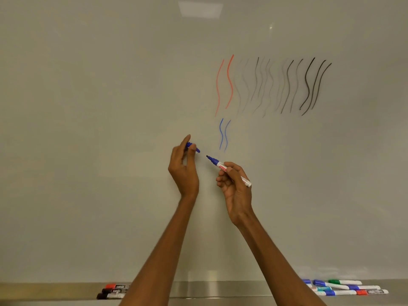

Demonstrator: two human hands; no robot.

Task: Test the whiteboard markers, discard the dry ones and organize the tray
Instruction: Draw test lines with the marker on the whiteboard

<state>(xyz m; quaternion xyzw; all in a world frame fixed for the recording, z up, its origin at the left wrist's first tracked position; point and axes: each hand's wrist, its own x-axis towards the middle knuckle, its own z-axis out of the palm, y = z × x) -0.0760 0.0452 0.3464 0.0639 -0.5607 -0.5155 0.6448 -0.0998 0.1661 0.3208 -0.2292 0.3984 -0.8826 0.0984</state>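
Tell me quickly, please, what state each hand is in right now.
Left hand: closed, pinching the blue cap.
Right hand: closed, holding the uncapped blue marker.

Strokes (271, 85) high right on whiteboard (88, 129), tray (220, 288) below, left markers (113, 291) and right markers (346, 288) at its ends

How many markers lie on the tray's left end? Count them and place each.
3, stacked front to back: a red-capped marker nearest the board, a dark-capped marker in the middle, a black-capped marker nearest the front edge. The left forearm may hide others.
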